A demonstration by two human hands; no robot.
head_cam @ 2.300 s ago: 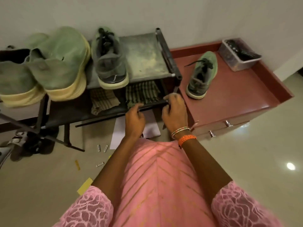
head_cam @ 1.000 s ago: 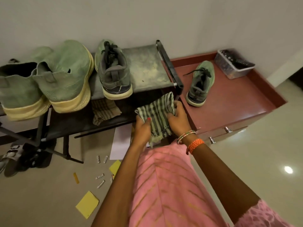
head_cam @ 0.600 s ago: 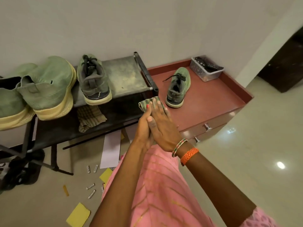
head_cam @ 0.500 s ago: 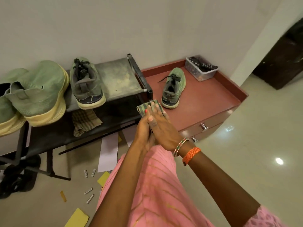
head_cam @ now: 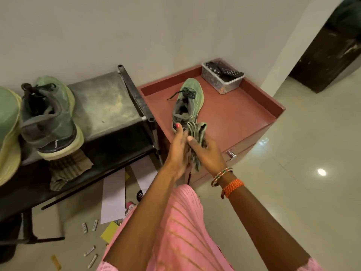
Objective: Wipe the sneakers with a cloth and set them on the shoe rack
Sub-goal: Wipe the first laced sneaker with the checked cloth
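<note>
You have the striped cloth point(head_cam: 196, 142) bunched between both hands: your right hand point(head_cam: 208, 153) cups it from below with the fingers point(head_cam: 192, 140) curled round the fabric, and your left hand point(head_cam: 176, 151) presses flat against it, fingers straight, one tip just short of the shoe ahead. So the cloth is ready, but no wiping shows on this shoe yet.

The sneaker point(head_cam: 187, 103) just beyond your fingertips sits on the red cabinet point(head_cam: 234, 114), heel toward you, laces loose. It looks dusty, and it is not on the rack. I judge it the next one to wipe and move.

To the left of your fingers, its apparent mate point(head_cam: 48, 118) already stands on the top shelf of the shoe rack point(head_cam: 109, 102), with bare dusty shelf beside it. Whether that one has been wiped, you cannot tell from here. Another pale green pair point(head_cam: 8, 137) sits further left at the edge of view.
</note>
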